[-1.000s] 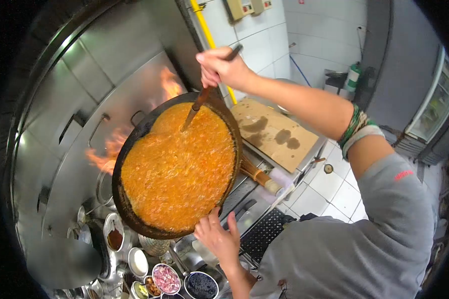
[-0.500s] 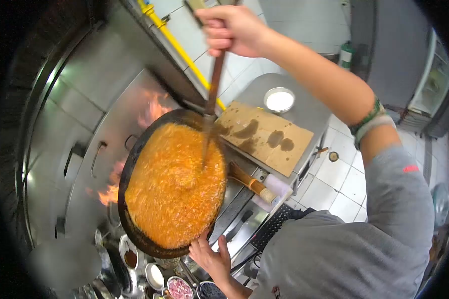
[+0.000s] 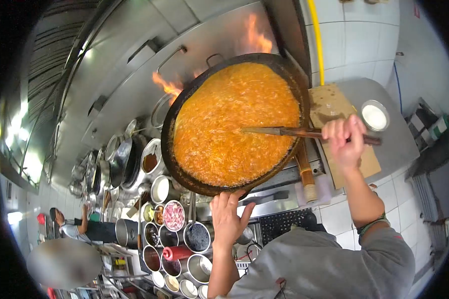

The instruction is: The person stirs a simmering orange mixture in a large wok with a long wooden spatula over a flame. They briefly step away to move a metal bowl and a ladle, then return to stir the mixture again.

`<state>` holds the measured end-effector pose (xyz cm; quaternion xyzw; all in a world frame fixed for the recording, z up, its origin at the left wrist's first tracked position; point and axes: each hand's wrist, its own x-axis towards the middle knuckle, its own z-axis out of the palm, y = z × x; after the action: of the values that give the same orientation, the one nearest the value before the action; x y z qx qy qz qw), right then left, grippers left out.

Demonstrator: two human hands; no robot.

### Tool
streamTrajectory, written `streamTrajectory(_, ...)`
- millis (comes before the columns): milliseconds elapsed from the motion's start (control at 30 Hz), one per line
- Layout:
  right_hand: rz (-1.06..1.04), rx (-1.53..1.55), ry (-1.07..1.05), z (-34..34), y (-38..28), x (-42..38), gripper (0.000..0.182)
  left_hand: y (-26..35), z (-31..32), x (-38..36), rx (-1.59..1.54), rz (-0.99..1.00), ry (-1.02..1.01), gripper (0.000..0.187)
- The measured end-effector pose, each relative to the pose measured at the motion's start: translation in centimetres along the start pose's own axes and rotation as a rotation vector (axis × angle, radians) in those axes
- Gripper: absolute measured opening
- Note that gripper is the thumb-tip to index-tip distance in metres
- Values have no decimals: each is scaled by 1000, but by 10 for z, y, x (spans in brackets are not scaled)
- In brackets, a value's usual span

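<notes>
A large dark wok (image 3: 304, 94) holds bubbling orange oily liquid (image 3: 234, 129). My right hand (image 3: 345, 142), to the right of the wok, is closed around the wooden handle of a long-handled cooking utensil (image 3: 294, 132). Its metal shaft slants low across the rim, and its head is hidden under the liquid. At the near rim lies my left hand (image 3: 228, 217), fingers stretched towards the edge and thumb apart.
Flames (image 3: 257, 37) rise behind the wok. To the right, stained cardboard (image 3: 366, 162) and a white-filled bowl (image 3: 374, 115) lie on a metal table. Several containers, one with chopped pink pieces (image 3: 174, 216), stand at lower left. Another person (image 3: 77, 229) is far left.
The view has swung left, bringing the containers and the other person into sight. My right hand has come down, tipping the utensil from steep to nearly flat. My left hand stays at the rim.
</notes>
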<state>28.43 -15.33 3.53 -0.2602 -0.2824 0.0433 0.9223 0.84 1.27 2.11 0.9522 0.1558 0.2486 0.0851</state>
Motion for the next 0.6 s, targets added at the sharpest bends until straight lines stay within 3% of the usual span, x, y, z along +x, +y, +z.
streamTrajectory(233,-146,-207,-397,56,75,-38,41,1,-5,-1,-10,13,30,39)
streamTrajectory(300,-202,-436,-495,71,86,-44,31,-1,-5,-2,-18,8,31,39)
streamTrajectory(333,-345,-443,-549,82,101,-42,22,-2,-5,-3,-24,9,32,39)
streamTrajectory(433,-387,-584,-690,95,122,-30,20,-6,-3,-4,-51,30,79,40)
streamTrajectory(467,-433,-550,-667,98,128,-22,23,-7,-3,-5,-67,40,99,40)
streamTrajectory(533,-213,-563,-601,91,124,-8,27,-10,-2,-9,-101,41,116,39)
streamTrajectory(600,-249,-700,-484,93,102,16,37,-13,-1,-10,-143,58,156,40)
